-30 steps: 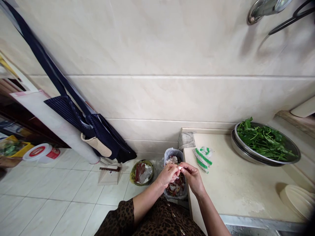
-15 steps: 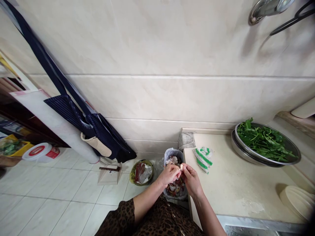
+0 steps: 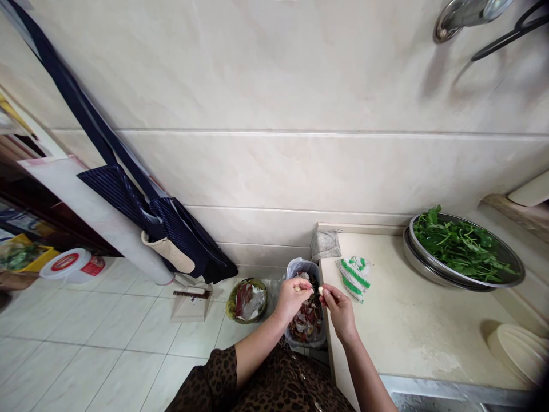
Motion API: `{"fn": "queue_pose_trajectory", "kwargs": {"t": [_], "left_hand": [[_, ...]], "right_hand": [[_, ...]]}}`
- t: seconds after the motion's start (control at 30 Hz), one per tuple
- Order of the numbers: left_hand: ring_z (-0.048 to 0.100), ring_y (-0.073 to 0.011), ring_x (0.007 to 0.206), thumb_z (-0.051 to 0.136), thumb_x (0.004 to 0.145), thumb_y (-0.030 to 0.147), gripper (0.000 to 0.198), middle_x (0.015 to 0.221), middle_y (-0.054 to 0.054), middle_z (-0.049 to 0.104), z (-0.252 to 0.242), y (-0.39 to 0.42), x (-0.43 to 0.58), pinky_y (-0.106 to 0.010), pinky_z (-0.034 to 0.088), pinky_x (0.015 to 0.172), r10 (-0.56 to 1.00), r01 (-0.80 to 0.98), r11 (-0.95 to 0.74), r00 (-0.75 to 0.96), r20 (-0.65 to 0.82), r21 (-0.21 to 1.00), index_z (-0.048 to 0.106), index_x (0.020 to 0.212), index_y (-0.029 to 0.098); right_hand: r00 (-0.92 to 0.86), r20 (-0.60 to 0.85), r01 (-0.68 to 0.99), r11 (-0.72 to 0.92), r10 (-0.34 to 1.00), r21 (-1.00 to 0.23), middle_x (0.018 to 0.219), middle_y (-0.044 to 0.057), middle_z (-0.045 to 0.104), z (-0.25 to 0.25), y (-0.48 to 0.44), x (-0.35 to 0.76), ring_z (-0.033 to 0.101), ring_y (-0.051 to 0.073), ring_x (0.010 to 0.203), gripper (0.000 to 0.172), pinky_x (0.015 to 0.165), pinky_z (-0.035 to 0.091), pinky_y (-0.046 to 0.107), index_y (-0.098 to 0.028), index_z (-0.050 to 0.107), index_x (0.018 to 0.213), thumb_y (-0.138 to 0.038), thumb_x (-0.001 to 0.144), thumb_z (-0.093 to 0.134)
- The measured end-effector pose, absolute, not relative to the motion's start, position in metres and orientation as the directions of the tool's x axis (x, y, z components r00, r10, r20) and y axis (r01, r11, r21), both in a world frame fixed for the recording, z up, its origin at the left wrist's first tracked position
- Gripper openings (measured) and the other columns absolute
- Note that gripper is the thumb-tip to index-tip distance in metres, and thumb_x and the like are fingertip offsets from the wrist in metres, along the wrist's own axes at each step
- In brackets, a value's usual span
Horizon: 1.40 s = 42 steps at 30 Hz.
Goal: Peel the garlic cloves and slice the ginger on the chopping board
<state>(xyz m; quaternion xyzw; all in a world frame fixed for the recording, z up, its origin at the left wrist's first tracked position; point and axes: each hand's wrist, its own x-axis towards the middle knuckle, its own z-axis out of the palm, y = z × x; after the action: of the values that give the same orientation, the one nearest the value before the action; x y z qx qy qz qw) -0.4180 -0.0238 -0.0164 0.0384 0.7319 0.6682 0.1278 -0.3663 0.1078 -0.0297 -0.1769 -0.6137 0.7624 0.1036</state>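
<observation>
White garlic clove (image 3: 320, 290) pinched in right hand (image 3: 338, 312) grip.

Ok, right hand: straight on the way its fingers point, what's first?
Likely the left hand, across the small gap from the right hand and the pale piece it pinches; depth is unclear.

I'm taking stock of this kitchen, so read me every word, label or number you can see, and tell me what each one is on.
Nothing here can be read.
Red round label on the lid of the white plastic tub: too small and blurred to read.
Red rectangular label on the tub's side: too small and blurred to read.
</observation>
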Motion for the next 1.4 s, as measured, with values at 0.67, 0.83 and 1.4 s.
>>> {"fn": "queue_pose_trajectory", "kwargs": {"t": [0.67, 0.83, 1.4], "left_hand": [[0.023, 0.0004, 0.037, 0.066, 0.048, 0.012, 0.021, 0.048, 0.010, 0.039, -0.003, -0.025, -0.413, -0.017, 0.013, 0.038, 0.220, -0.437, -0.250, -0.895, -0.389, 0.864, 0.049, 0.058, 0.015], [0.025, 0.0001, 0.038, 0.065, 0.048, 0.011, 0.021, 0.049, 0.009, 0.039, -0.004, -0.026, -0.416, -0.017, 0.014, 0.038, 0.190, -0.423, -0.274, -0.904, -0.383, 0.864, 0.046, 0.056, 0.015], [0.048, -0.0092, 0.054, 0.057, 0.053, 0.008, 0.010, 0.059, 0.002, 0.059, -0.027, -0.030, -0.420, -0.019, 0.034, 0.052, 0.207, -0.158, 0.167, -0.960, -0.191, 0.973, 0.062, 0.059, 0.015]], "right_hand": [[-0.925, 0.332, -0.206, 0.486, 0.188, -0.850, 0.086, 0.008, 0.066, -0.010, 0.092, -0.360, 0.062, 0.020, 0.077, 0.022, 0.070, 0.047, 0.029, -0.020, 0.068, 0.085, -0.027, 0.088, 0.048], [-0.961, 0.147, -0.090, 0.237, 0.236, -0.967, 0.086, 0.006, 0.069, -0.020, 0.087, -0.360, 0.061, 0.021, 0.079, 0.020, 0.073, 0.047, 0.031, -0.020, 0.069, 0.093, -0.033, 0.082, 0.057], [-0.913, -0.325, 0.063, -0.701, 0.248, -0.710, 0.071, -0.005, 0.060, -0.026, 0.102, -0.370, 0.050, 0.006, 0.054, 0.034, 0.047, 0.042, 0.016, -0.023, 0.064, 0.083, -0.027, 0.056, 0.083]]}}
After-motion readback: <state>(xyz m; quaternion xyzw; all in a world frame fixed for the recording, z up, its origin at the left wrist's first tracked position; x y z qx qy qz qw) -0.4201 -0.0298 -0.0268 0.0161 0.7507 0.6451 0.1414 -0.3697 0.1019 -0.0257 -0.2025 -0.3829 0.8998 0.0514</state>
